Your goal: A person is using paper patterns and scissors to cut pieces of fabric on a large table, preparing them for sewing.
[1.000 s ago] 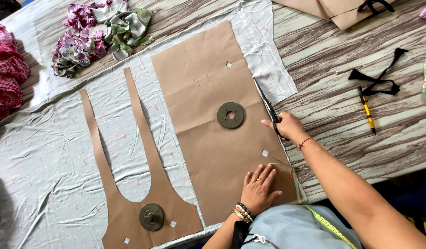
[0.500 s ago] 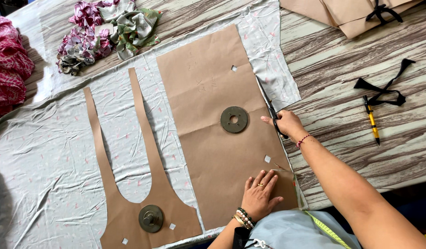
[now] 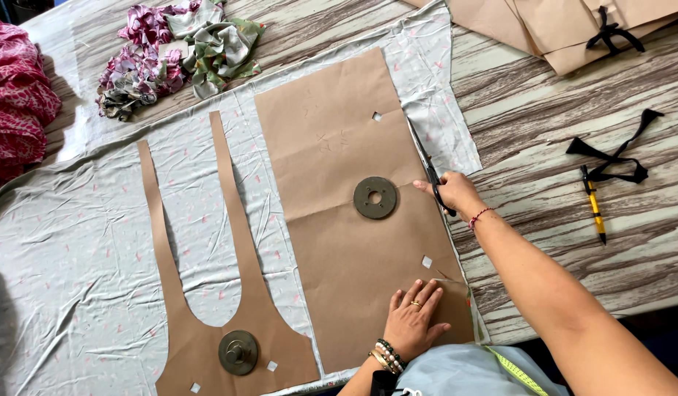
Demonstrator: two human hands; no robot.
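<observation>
Right hand (image 3: 456,194) closed around handles of black scissors (image 3: 430,174), blades pointing away along right edge of large brown paper pattern (image 3: 346,242). Left hand (image 3: 414,320) open and flat, fingers spread, pressing lower right corner of same pattern; nothing gripped. Pattern laid on pale printed fabric (image 3: 75,279), held down by round metal weight (image 3: 375,197) near centre. Second pattern piece (image 3: 243,323), narrow with two long straps, laid to the left, apart from the first, with second round weight (image 3: 237,352) on its lower part.

No containers in view.

Compared with half a second earlier: scissors and right hand at much the same spot on the pattern edge, left hand unmoved, view shifted slightly.

Surface: wood-grain table (image 3: 544,125). Yellow pen (image 3: 593,204) and black strip (image 3: 610,155) to the right, well apart from the fabric. Floral scraps (image 3: 170,51) at far edge, red cloth (image 3: 16,110) at left, folded brown paper (image 3: 544,29) at top right.
</observation>
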